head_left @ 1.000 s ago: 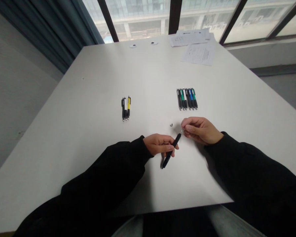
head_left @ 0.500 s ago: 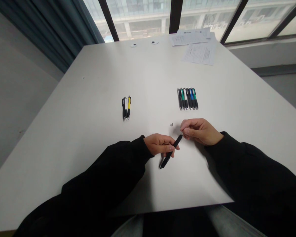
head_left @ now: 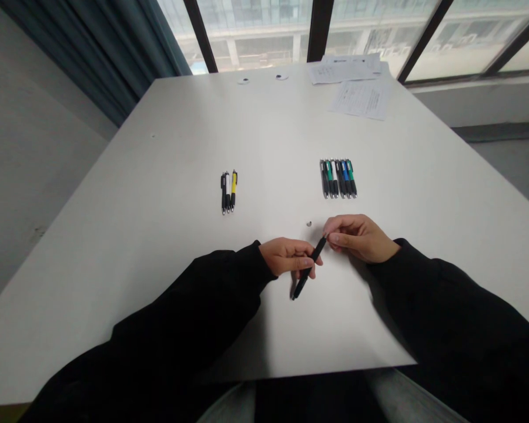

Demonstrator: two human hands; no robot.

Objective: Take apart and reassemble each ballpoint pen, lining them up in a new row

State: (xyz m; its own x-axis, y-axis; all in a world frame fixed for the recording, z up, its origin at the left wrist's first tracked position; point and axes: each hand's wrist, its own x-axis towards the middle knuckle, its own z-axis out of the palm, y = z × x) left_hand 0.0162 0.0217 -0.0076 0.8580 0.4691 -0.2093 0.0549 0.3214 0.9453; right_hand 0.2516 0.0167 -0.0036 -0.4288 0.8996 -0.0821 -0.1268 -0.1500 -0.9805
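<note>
A black pen [head_left: 309, 267] slants above the near part of the white table, held between the thumb and fingers of my left hand [head_left: 288, 257]. At the pen's upper right end, my right hand [head_left: 355, 236] has its fingertips pinched together; what lies between them is too small to make out. Just beyond the hands lies a small silvery piece [head_left: 309, 224]. Farther left is a group of pens [head_left: 228, 192], black, white and yellow. Several pens in black, green, white and blue [head_left: 338, 178] lie side by side beyond my right hand.
Printed papers [head_left: 361, 97] lie at the far right of the white table [head_left: 180, 235]. Two small white pieces with dark marks [head_left: 281, 76] are near the far edge. A blue-grey curtain [head_left: 110, 53] and windows stand behind.
The pen's upper end is now at my right fingertips, where a small gap showed before, and the pen is tilted more steeply. The whole view has shifted slightly.
</note>
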